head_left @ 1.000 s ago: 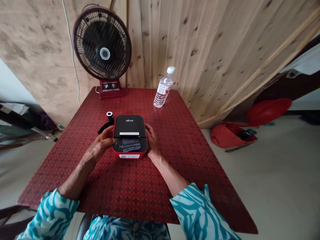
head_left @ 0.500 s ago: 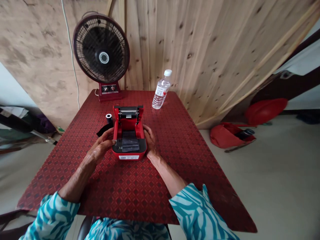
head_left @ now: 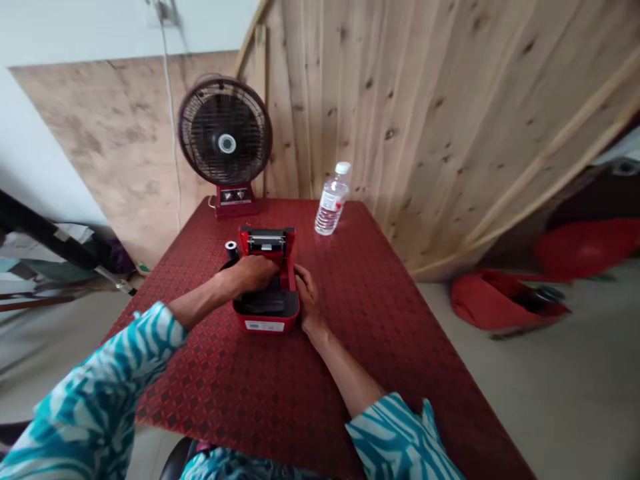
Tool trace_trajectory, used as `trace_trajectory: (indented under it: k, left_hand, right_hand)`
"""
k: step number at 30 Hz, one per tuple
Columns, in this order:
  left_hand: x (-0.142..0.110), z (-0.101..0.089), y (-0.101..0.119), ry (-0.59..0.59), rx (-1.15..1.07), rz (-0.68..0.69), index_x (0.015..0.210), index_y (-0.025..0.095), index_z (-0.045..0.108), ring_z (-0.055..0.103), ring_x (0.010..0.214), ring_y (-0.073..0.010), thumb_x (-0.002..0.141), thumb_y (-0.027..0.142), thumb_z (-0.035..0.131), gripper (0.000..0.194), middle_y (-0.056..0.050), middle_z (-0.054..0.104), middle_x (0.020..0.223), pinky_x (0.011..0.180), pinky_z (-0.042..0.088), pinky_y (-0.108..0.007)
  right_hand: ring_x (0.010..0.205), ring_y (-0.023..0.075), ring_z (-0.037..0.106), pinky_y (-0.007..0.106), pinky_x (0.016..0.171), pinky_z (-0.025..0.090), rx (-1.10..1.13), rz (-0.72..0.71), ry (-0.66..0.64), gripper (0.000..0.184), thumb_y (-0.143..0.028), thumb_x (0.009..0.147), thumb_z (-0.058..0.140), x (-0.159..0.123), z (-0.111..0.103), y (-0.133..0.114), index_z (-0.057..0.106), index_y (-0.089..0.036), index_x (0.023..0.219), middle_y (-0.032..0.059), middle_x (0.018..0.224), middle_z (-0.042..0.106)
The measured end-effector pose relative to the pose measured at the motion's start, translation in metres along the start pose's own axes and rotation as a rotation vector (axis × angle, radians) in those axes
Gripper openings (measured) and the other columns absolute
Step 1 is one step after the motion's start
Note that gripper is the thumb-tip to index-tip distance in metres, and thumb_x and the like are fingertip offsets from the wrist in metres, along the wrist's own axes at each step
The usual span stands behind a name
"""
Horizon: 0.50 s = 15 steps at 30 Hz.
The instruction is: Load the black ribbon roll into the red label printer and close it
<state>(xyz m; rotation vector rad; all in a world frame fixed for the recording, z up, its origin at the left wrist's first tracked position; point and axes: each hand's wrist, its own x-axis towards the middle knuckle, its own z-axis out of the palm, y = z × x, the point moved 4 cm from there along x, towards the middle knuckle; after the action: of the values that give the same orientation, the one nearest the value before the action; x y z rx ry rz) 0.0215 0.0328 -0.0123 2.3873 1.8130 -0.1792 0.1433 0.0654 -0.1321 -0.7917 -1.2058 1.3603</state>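
Red patterned worktop point(head_left: 380, 373) fills the near view. Left grip point(head_left: 255, 275) reaches over the red thermal printer point(head_left: 266, 325), whose long axis runs away from the person; curled down inside it, it may or may not hold something. Right grip point(head_left: 307, 298) lies open against the printer's right side, nearer its front. Beyond rise the raised lid point(head_left: 267, 241), a small roll point(head_left: 231, 250), a water bottle point(head_left: 330, 208) and a fan point(head_left: 226, 143).

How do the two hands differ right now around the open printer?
The left hand is raised over the open compartment of the printer, back upward, while the right hand sits lower, beside the printer's right side. The left forearm angles in from the side; the right forearm runs straight forward. Both hands are bare, below patterned teal-and-white sleeves.
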Motion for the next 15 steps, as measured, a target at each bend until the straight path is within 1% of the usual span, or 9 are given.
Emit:
trace_trajectory:
  k: [3,6,8,11,13,15]
  left_hand:
    - [0.007,-0.003,0.001,-0.099,0.006,-0.024,0.094,0.013,0.069,0.069,0.089,-0.0268,0.084,0.01,0.048,0.024,-0.015,0.073,0.096,0.074,0.053,-0.033]
    - [0.007,-0.005,-0.002,-0.131,-0.012,-0.001,0.099,0.013,0.068,0.066,0.099,-0.0276,0.082,0.01,0.052,0.024,-0.014,0.071,0.105,0.08,0.051,-0.033]
    - [0.008,-0.005,-0.006,-0.13,-0.03,0.027,0.102,0.014,0.066,0.064,0.102,-0.0263,0.08,0.012,0.055,0.024,-0.012,0.07,0.108,0.083,0.05,-0.031]
    - [0.008,-0.003,-0.011,-0.11,-0.063,0.05,0.105,0.016,0.064,0.064,0.101,-0.0223,0.079,0.017,0.059,0.026,-0.008,0.07,0.107,0.082,0.049,-0.028]
    - [0.006,-0.004,-0.01,-0.08,-0.077,0.035,0.106,0.016,0.062,0.064,0.1,-0.0216,0.079,0.018,0.059,0.028,-0.008,0.069,0.108,0.082,0.049,-0.027]
    - [0.0,-0.007,-0.006,-0.05,-0.084,0.018,0.108,0.015,0.062,0.064,0.101,-0.023,0.079,0.017,0.057,0.029,-0.009,0.068,0.108,0.083,0.049,-0.029]
  right_hand:
    - [0.11,0.0224,0.057,0.04,0.099,0.041,0.018,0.007,0.025,0.034,-0.04,0.079,0.057,0.0,0.0,0.001,0.065,-0.024,0.108,0.0043,0.115,0.066]
    - [0.109,0.0223,0.058,0.04,0.098,0.042,0.04,0.005,0.015,0.034,-0.039,0.078,0.056,0.0,0.004,-0.001,0.065,-0.024,0.107,0.0048,0.113,0.066]
    - [0.109,0.0224,0.058,0.04,0.098,0.042,0.02,0.003,0.02,0.033,-0.039,0.079,0.055,0.001,0.005,-0.001,0.065,-0.023,0.106,0.0051,0.113,0.067]
    - [0.11,0.0225,0.057,0.04,0.098,0.042,-0.017,-0.006,0.037,0.033,-0.038,0.079,0.055,0.002,0.003,0.0,0.065,-0.023,0.107,0.0051,0.113,0.067]
    - [0.11,0.0224,0.057,0.04,0.099,0.042,-0.021,-0.009,0.033,0.034,-0.038,0.079,0.055,0.002,0.002,0.0,0.065,-0.023,0.108,0.0048,0.114,0.067]
    - [0.11,0.0222,0.058,0.04,0.099,0.041,-0.018,-0.007,0.023,0.033,-0.038,0.079,0.055,0.002,0.001,-0.001,0.065,-0.023,0.108,0.0046,0.114,0.067]
